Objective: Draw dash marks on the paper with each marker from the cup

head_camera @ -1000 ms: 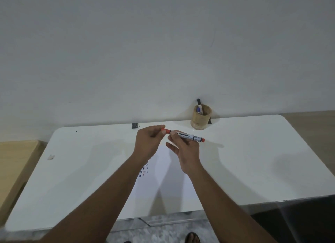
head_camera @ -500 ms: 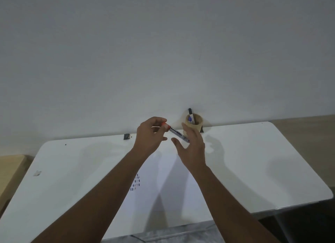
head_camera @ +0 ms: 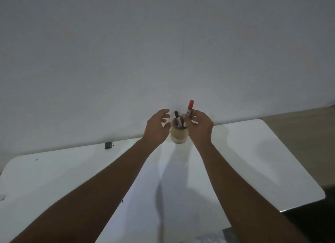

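A round wooden cup stands at the far edge of the white table, against the wall. My right hand holds a red-capped marker upright, cap up, its lower end over the cup's right rim. A black-capped marker and a blue one stand inside the cup. My left hand hovers just left of the cup, fingers spread, holding nothing. The white paper lies on the table between my forearms, its dash marks mostly hidden by my left arm.
A small black object sits at the table's far edge to the left, near the plain wall. A wooden surface adjoins the table on the right. The table's right corner drops off to a dark floor.
Both hands have reached forward from above the paper to the cup. The left hand let go of the red marker's end. The right hand turned the marker upright over the cup.
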